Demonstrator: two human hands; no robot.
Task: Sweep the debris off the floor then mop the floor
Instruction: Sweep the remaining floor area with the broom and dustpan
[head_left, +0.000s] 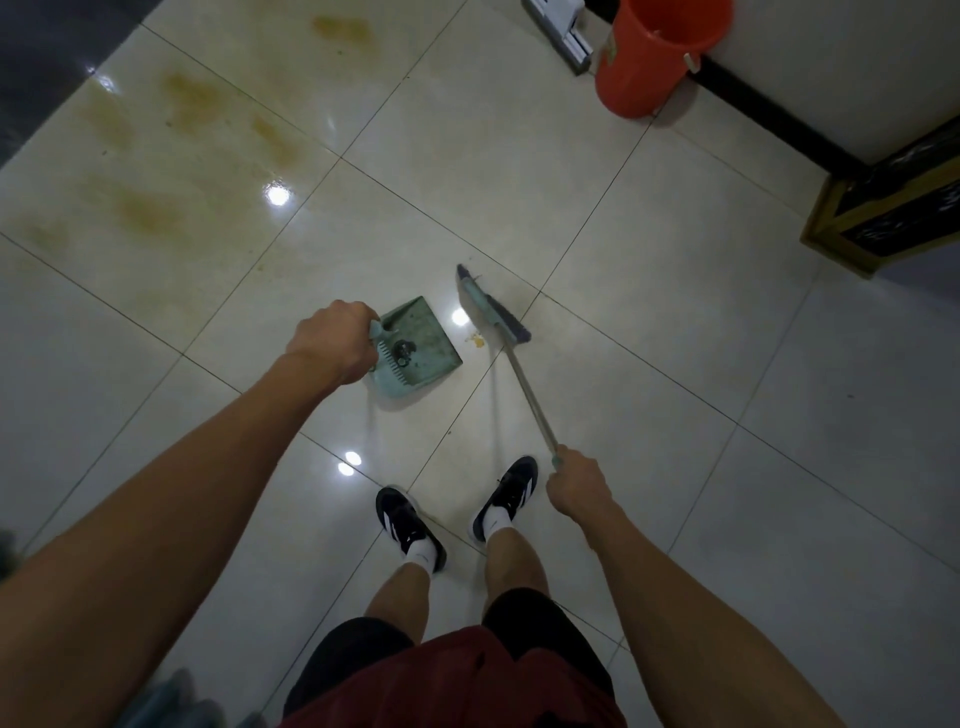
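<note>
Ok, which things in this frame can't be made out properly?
Head view only:
- Orange bucket: top cut off by the frame edge, contents unseen.
- Mop head: handle runs out of frame.
- Dustpan handle: covered by the left hand.
- Yellowish debris beside the broom: too small to identify.

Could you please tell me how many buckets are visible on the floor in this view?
1: an orange bucket stands at the top right by the wall, beside the mop head. More may lie outside the frame.
</note>
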